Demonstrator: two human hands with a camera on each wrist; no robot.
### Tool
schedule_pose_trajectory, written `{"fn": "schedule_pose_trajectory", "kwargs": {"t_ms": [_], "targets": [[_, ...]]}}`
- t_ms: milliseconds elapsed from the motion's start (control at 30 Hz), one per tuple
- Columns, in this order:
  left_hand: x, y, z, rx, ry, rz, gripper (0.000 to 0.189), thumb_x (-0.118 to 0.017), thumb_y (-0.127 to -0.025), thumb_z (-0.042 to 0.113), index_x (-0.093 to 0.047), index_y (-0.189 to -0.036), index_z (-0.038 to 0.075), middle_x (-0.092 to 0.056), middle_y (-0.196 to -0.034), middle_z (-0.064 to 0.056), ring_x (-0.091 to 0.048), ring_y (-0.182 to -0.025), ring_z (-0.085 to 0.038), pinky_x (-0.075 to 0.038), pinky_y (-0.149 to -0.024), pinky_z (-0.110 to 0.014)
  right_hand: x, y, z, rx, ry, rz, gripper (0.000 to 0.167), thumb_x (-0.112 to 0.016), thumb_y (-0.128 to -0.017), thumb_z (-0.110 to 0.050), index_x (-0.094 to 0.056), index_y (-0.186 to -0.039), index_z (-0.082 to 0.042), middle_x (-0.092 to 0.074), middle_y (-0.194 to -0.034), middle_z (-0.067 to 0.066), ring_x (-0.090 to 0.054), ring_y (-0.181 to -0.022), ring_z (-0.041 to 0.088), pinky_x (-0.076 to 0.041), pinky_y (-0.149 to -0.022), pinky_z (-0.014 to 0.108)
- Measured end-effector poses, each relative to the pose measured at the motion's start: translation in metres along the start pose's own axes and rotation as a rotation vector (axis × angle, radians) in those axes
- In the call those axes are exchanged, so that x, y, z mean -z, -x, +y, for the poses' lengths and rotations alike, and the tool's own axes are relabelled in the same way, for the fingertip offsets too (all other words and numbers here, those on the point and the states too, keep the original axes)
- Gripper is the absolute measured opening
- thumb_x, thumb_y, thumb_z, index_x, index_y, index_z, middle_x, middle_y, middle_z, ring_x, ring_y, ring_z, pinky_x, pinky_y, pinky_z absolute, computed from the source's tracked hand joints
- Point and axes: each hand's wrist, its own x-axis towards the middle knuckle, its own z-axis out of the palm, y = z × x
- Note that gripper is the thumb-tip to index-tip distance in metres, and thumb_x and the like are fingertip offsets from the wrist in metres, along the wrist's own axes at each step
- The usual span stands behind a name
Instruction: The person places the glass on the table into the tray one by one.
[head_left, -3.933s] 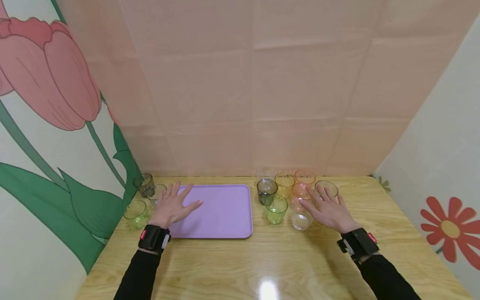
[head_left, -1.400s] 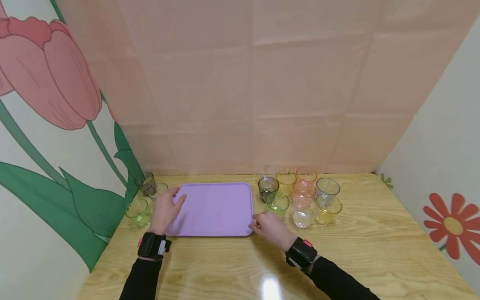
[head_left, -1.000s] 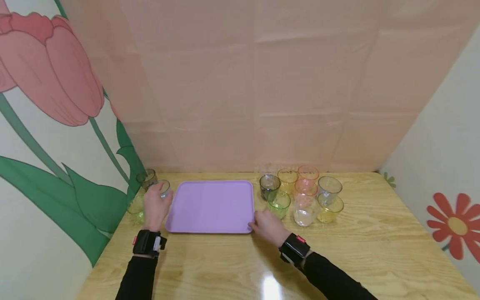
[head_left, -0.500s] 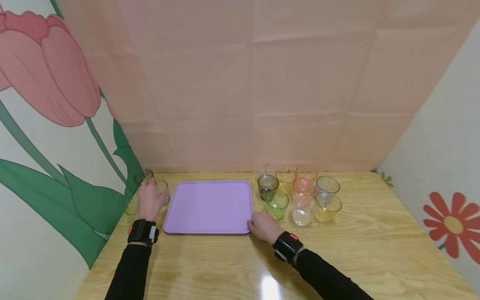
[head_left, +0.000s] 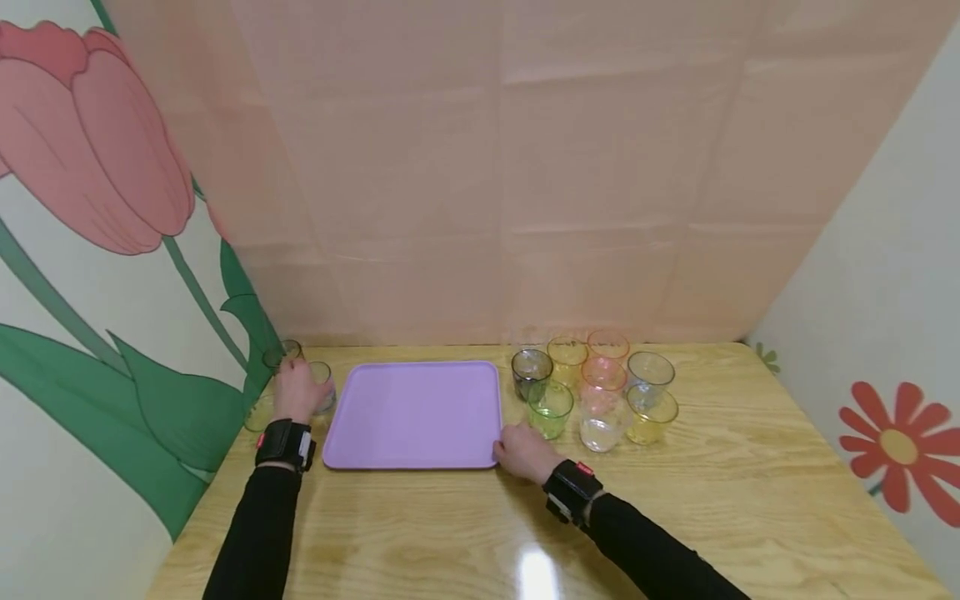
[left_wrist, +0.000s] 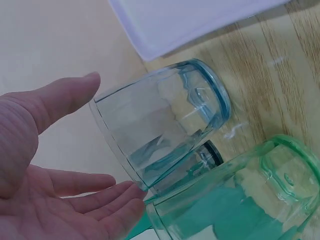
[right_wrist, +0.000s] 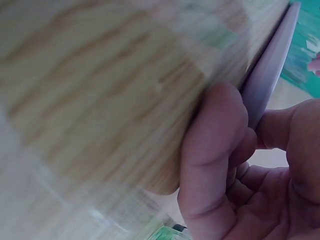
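Note:
My left hand [head_left: 298, 392] is at the glasses by the left wall. In the left wrist view, its thumb and fairly straight fingers lie on either side of a clear glass [left_wrist: 160, 120] near the rim, not curled round it. A green glass [left_wrist: 240, 200] stands close under those fingertips, and a dark glass [head_left: 282, 353] is partly hidden behind the hand. My right hand [head_left: 527, 452] pinches the near right corner of a purple tray [head_left: 412, 417], thumb on top and curled fingers at the edge. The tray lies flat and bare.
Right of the tray stand several glasses: a dark one [head_left: 532, 372], a green one [head_left: 551, 410], a clear one [head_left: 601, 429], a yellow one [head_left: 652, 414] and pink ones [head_left: 603, 375]. A pink-covered wall [head_left: 495, 208] closes the back of the wooden table [head_left: 420, 533].
My right hand has gone left from the right-hand glasses to the tray's corner and taken hold of it. My left hand has shifted from the tray's left side to the glasses on the left.

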Motion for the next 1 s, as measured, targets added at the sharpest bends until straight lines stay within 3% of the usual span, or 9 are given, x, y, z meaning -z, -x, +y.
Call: {"fn": "schedule_pose_trajectory", "kwargs": {"t_ms": [200, 400, 600, 800, 1000], "targets": [[0.0, -0.001, -0.003, -0.002, -0.008, -0.019, 0.062, -0.069, -0.088, 0.025, -0.049, -0.116, -0.027, -0.05, -0.117, -0.047, -0.052, -0.109, -0.062, -0.043, -0.096, -0.063, 0.001, 0.0, -0.001, -0.027, -0.021, -0.03, 0.034, -0.062, -0.091, -0.01, -0.05, -0.059, -0.011, -0.052, -0.059, 0.004, -0.05, -0.054, 0.021, -0.046, -0.052, 0.039], [-0.004, -0.004, -0.007, 0.028, -0.028, -0.077, 0.062, -0.069, -0.086, 0.025, -0.05, -0.114, -0.026, -0.051, -0.118, -0.048, -0.052, -0.11, -0.062, -0.043, -0.097, -0.063, 0.002, 0.002, -0.002, -0.022, -0.024, -0.031, 0.032, -0.062, -0.092, -0.009, -0.052, -0.061, -0.01, -0.053, -0.06, 0.004, -0.05, -0.054, 0.021, -0.046, -0.052, 0.039], [-0.01, -0.008, -0.008, 0.025, -0.036, -0.049, 0.061, -0.072, -0.084, 0.024, -0.051, -0.112, -0.026, -0.051, -0.116, -0.049, -0.052, -0.109, -0.061, -0.043, -0.096, -0.062, 0.001, 0.001, 0.001, -0.029, -0.048, -0.036, 0.035, -0.061, -0.092, -0.01, -0.05, -0.06, -0.012, -0.049, -0.057, 0.0, -0.047, -0.05, 0.016, -0.041, -0.049, 0.033], [-0.012, -0.006, -0.007, 0.056, 0.074, -0.011, 0.066, -0.075, -0.084, 0.02, -0.047, -0.121, -0.026, -0.043, -0.123, -0.048, -0.045, -0.115, -0.06, -0.04, -0.1, -0.063, -0.001, 0.001, 0.002, -0.033, -0.057, -0.053, 0.035, -0.06, -0.093, -0.01, -0.05, -0.06, -0.013, -0.046, -0.056, -0.002, -0.045, -0.049, 0.015, -0.039, -0.048, 0.031], [-0.016, -0.007, 0.002, 0.098, 0.29, 0.064, 0.077, -0.08, -0.081, 0.023, -0.039, -0.134, -0.016, -0.033, -0.132, -0.04, -0.039, -0.12, -0.052, -0.04, -0.101, -0.061, -0.002, 0.001, 0.003, -0.026, -0.054, -0.034, 0.035, -0.061, -0.092, -0.009, -0.05, -0.059, -0.012, -0.047, -0.055, -0.001, -0.045, -0.049, 0.016, -0.039, -0.048, 0.032]]}}
